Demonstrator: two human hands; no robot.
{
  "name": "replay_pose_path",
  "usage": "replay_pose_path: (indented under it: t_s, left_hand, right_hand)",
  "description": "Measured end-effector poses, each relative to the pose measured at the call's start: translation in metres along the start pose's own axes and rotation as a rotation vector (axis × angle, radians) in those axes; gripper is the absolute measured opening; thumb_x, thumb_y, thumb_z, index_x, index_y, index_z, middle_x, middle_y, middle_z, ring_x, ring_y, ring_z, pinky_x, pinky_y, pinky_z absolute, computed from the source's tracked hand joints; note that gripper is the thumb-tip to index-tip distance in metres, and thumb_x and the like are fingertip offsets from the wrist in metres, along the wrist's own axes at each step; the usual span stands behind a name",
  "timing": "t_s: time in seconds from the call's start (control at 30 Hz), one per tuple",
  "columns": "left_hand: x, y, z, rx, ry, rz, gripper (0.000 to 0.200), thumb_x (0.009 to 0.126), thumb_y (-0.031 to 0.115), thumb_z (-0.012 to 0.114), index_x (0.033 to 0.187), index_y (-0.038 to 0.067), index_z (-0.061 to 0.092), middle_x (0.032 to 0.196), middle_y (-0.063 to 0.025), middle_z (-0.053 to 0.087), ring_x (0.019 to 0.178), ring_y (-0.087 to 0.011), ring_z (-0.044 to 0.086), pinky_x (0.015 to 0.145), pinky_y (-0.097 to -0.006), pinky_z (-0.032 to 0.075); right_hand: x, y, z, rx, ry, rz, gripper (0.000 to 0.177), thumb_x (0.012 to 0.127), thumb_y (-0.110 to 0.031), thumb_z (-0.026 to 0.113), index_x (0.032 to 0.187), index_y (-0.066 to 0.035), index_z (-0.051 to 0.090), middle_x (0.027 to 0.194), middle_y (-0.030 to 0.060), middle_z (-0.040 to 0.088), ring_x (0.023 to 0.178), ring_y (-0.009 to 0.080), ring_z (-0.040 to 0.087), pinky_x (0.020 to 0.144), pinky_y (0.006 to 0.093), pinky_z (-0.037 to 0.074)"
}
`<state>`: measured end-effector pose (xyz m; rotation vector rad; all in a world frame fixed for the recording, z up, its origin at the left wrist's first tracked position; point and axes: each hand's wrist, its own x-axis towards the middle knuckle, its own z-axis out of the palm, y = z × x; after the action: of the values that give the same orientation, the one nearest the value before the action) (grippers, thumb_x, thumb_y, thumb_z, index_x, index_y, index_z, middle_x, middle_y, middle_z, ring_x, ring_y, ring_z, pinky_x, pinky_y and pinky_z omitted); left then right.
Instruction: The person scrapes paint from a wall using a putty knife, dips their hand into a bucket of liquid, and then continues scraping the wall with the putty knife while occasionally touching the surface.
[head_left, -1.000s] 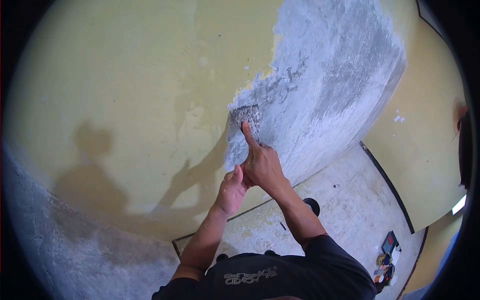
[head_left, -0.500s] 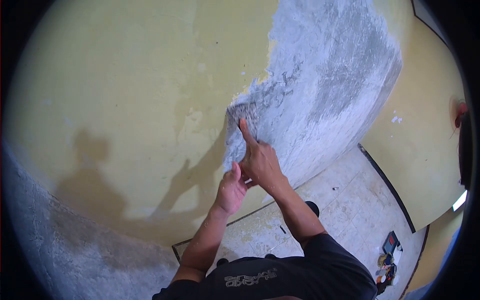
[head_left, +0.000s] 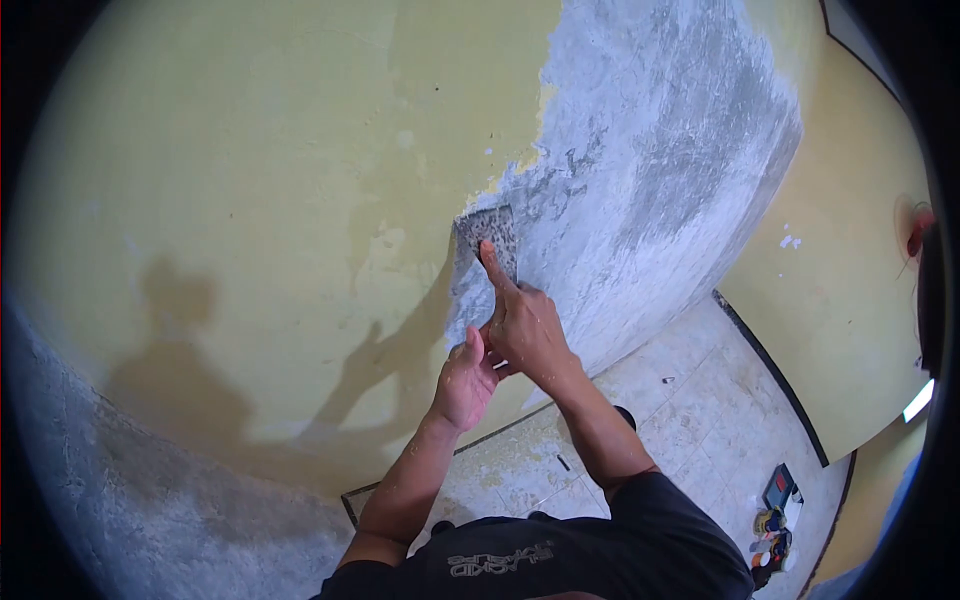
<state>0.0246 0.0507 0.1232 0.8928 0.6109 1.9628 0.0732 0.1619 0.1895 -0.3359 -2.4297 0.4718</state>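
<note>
A yellow-painted wall fills most of the view, bent by the wide lens. A broad bare patch, mottled grey and white, spreads over its right part, with a ragged edge where the paint begins. Pale floor tiles, dusty and flecked, lie below on the right, and a rough grey surface takes up the lower left corner. The person's dark shirt, lettered across the chest, shows at the bottom. A soft shadow of a head, body and raised arm falls on the yellow paint at left.

Both hands are together in front of the wall. The right hand is closed around the scraper's hidden handle, its index finger stretched along the blade. The left hand is just below it, thumb up; whether it grips the handle or only supports the right hand, I cannot tell. The scraper has its speckled blade against the wall, its far edge by the ragged paint line.

A cluster of small items sits on the floor at lower right. Smallest is a short dark stick lying on the tiles.
</note>
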Motion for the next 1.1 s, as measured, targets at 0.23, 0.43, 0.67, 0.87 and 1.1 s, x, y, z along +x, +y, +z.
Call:
replay_pose_path:
  t_s: [0.23,0.43,0.67,0.87,1.1]
  left_hand:
    - [-0.001,0.005,-0.010,0.013,0.072,0.010,0.075,0.097,0.062,0.031,0.140,0.000,0.039,0.133,-0.0117,0.053,0.123,-0.0238,0.051,0.106,-0.0452,0.037]
    - [-0.006,-0.006,-0.011,-0.040,0.075,-0.059,0.076,0.096,0.063,0.034,0.140,0.001,0.040,0.135,-0.0107,0.051,0.125,-0.0242,0.049,0.106,-0.0449,0.037]
    - [-0.003,-0.002,0.002,-0.019,0.047,-0.030,0.074,0.098,0.061,0.032,0.141,0.000,0.038,0.136,-0.0127,0.050,0.126,-0.0246,0.049,0.106,-0.0455,0.037]
    - [0.015,0.004,0.005,-0.031,-0.025,0.035,0.065,0.101,0.054,0.033,0.139,0.002,0.041,0.133,-0.0084,0.054,0.120,-0.0210,0.053,0.103,-0.0438,0.040]
    - [0.019,0.019,0.007,0.018,-0.035,0.031,0.069,0.098,0.060,0.032,0.134,0.003,0.046,0.130,-0.0118,0.054,0.123,-0.0237,0.051,0.104,-0.0471,0.039]
  right_hand:
    - [0.006,0.000,0.009,0.041,-0.025,0.043,0.104,0.065,-0.019,0.077,0.153,-0.018,0.022,0.074,0.0325,0.059,0.066,0.0502,0.061,0.062,0.0523,0.050]
    - [-0.003,0.006,0.012,0.021,0.017,-0.033,0.072,0.080,0.000,0.052,0.149,-0.010,0.033,0.062,0.0298,0.056,0.058,0.0469,0.058,0.057,0.0501,0.047]
    - [-0.001,0.005,0.004,0.033,-0.011,0.034,0.068,0.083,-0.001,0.051,0.148,-0.012,0.035,0.068,0.0292,0.059,0.065,0.0457,0.061,0.063,0.0490,0.049]
    - [0.003,0.003,-0.008,0.032,0.010,0.052,0.067,0.084,-0.002,0.050,0.149,-0.012,0.034,0.068,0.0285,0.060,0.065,0.0459,0.062,0.066,0.0491,0.050]
    - [0.019,-0.011,-0.019,0.075,0.032,0.031,0.067,0.085,0.001,0.049,0.149,-0.011,0.033,0.068,0.0287,0.060,0.063,0.0456,0.061,0.062,0.0488,0.049]
